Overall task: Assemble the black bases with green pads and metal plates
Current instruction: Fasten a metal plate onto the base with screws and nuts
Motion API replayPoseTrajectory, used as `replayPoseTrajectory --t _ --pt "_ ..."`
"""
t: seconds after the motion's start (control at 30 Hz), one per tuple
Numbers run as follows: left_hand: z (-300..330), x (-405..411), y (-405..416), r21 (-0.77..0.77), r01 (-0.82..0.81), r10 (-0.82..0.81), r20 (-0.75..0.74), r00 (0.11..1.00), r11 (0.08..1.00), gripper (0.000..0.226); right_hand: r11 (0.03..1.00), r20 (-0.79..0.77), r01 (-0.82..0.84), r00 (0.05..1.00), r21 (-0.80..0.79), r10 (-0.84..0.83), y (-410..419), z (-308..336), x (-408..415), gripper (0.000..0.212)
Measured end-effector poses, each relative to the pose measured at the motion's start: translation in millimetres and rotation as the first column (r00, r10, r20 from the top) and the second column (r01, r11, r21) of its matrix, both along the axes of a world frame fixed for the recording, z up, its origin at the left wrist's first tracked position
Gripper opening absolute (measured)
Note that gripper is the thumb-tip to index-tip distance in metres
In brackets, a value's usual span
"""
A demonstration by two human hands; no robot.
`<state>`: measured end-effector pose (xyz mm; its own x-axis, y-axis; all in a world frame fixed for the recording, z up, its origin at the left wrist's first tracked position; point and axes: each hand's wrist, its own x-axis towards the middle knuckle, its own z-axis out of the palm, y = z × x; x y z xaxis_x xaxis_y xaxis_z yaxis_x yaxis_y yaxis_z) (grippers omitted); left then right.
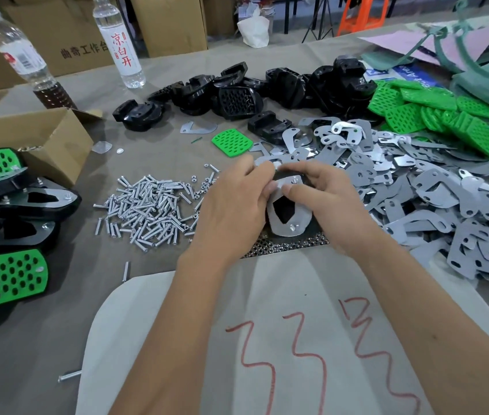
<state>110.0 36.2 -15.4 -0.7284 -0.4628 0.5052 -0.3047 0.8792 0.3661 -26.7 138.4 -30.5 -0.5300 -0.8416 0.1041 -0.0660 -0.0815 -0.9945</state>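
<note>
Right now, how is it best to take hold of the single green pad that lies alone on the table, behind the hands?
Probably from above, pinching its two long edges. The green pad lies flat with free cloth all around. A thin flat piece offers only its rims; the holes are likely too small for fingertips. The right hand is nearer but holds the assembly.

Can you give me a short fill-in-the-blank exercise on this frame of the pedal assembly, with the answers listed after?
1. Both hands, left hand and right hand, hold a black base with a ____ plate on top.
2. The loose pile of screws lies on the person's ____ side.
3. The single green pad lying alone has many ____ through it.
4. The finished units are stacked beside a ____ box.

Missing words: metal; left; holes; cardboard
</note>
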Motion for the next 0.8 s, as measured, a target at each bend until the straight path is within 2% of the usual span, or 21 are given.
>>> replayPoseTrajectory --t 0.1,0.17,0.2,0.23,0.3,0.37,0.4,0.5,0.57,0.7,0.8 --pt "6 2 -4 -0.032 0.113 -0.108 0.120 0.987 0.993 0.017 0.982 0.185 -0.181 0.968 0.046 0.169 6 1 -17 0.028" --pt "7 1 -6 -0.045 0.166 -0.155 0.185 0.970 0.985 0.007 0.971 0.199 -0.226 0.958 0.084 0.206 7 0 -24 0.026" --pt "7 0 -7 -0.045 0.178 -0.166 0.199 0.966 0.983 0.015 0.973 0.199 -0.213 0.961 0.093 0.191 7 -1 -25 0.025" --pt "6 -1 -8 -0.011 0.187 -0.182 0.172 0.968 0.982 0.021 0.978 0.200 -0.184 0.966 0.094 0.162 6 -2 -24 0.025" --pt "3 -1 -10 0.185 0.165 -0.169 0.007 0.986 0.969 0.019 0.991 0.178 -0.100 0.980 0.086 0.083 4 -3 -20 0.028" --pt "-2 -1 -10 0.368 0.099 -0.050 -0.139 0.989 0.924 0.008 0.996 0.123 -0.027 0.992 0.087 0.016 2 -3 -16 0.031" --pt "-6 -2 -10 0.411 0.052 0.020 -0.169 0.985 0.910 0.007 0.996 0.095 -0.009 0.996 0.092 0.000 2 -3 -15 0.032" --pt "-16 -5 -4 0.366 -0.057 0.118 -0.146 0.982 0.929 0.027 0.994 0.017 0.013 1.000 0.105 -0.015 2 -3 -10 0.035" --pt "-18 -5 -1 0.259 -0.096 0.118 -0.072 0.990 0.961 0.037 0.995 -0.051 0.020 0.999 0.101 -0.014 1 -2 -7 0.034" --pt "-18 -6 -1 0.110 -0.094 0.092 0.025 0.995 0.989 0.036 0.991 -0.192 0.044 0.981 0.122 -0.020 0 -2 -6 0.033" --pt "-18 -10 1 0.083 -0.110 0.102 0.094 0.990 0.990 0.031 0.985 -0.258 0.077 0.966 0.152 -0.035 -1 -6 -6 0.030"
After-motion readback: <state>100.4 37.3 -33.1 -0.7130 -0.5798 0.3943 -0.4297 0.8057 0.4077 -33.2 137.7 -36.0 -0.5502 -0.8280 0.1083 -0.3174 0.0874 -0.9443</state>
